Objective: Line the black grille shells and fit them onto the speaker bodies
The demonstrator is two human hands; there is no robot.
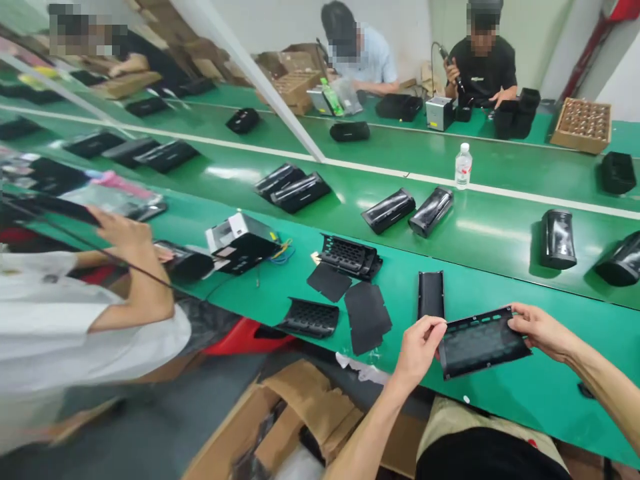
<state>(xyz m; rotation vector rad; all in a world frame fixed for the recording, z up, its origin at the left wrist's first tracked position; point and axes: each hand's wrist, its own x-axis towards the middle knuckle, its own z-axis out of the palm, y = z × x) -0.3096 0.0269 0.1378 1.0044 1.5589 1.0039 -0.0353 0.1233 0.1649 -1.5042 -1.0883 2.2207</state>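
Between my two hands is a black plastic shell (485, 347), its hollow inner side facing up and a row of slots along its far edge. My left hand (419, 347) pinches its left end between thumb and fingers. At the upper right corner, my right hand (543, 327) grips the rim. Just behind, a second black shell (431, 293) lies on the green table. Left of my hands are black mesh sheets (369, 317), a stack of perforated shells (350, 257) and a single perforated shell (313, 317).
A co-worker in white (120, 300) works at the left beside a metal box with wires (243, 243). Black speaker-like units (559, 239) stand along the green conveyor (490, 233), with a water bottle (463, 167). An open cardboard box (300, 393) sits below the table edge.
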